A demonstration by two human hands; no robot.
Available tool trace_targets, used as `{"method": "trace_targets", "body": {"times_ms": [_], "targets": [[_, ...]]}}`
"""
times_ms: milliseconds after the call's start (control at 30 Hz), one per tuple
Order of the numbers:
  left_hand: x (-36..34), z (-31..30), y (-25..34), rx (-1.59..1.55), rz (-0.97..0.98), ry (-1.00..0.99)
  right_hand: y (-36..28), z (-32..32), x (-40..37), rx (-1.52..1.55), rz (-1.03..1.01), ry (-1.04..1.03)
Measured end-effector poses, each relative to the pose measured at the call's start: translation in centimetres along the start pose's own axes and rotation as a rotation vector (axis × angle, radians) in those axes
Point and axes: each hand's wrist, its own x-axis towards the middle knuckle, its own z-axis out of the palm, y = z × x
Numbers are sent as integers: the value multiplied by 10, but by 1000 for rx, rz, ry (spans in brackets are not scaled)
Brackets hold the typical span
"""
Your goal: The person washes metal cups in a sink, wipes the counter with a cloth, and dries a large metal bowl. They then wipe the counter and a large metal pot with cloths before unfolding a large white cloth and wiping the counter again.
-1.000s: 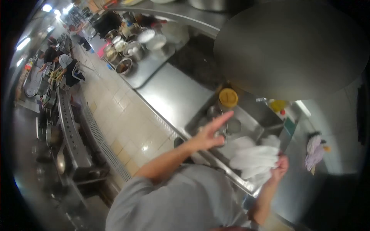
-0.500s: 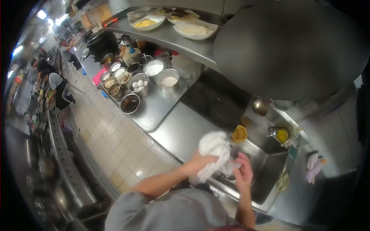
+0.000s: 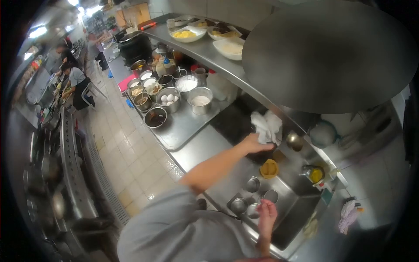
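Holding eggs (image 3: 168, 98), a bowl (image 3: 169, 108) stands apart; left fingers (image 3: 261, 148) grip cloth (image 3: 267, 127), right fingers (image 3: 267, 207) unclear.

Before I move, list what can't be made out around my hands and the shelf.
All in the head view:
- Some fingers of the left hand: covered by the white cloth.
- Whether the right hand holds anything: blurred.
- Right end of the rightmost bowl on the shelf: behind the big grey disc.
- Labels on the bottles: too small.
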Motion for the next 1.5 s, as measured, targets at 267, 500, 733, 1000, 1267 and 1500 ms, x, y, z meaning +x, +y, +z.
{"method": "trace_targets", "body": {"times_ms": [267, 500, 733, 1000, 1267, 1500], "targets": [[-131, -35, -32, 101, -34, 212, 16, -78, 17, 105, 65, 56], [-143, -118, 69, 100, 482, 676, 9, -46, 60, 107, 115, -95], [-73, -155, 146, 82, 770, 586, 5, 37, 81, -38, 96, -154], [-1, -170, 162, 174, 909, 565, 48, 124, 61, -39, 61, -28], [15, -187, 174, -38, 710, 303, 66, 141, 20, -51, 137, 122], [23, -176, 173, -52, 726, 299, 37, 156, 38, -19, 138, 146]]}}
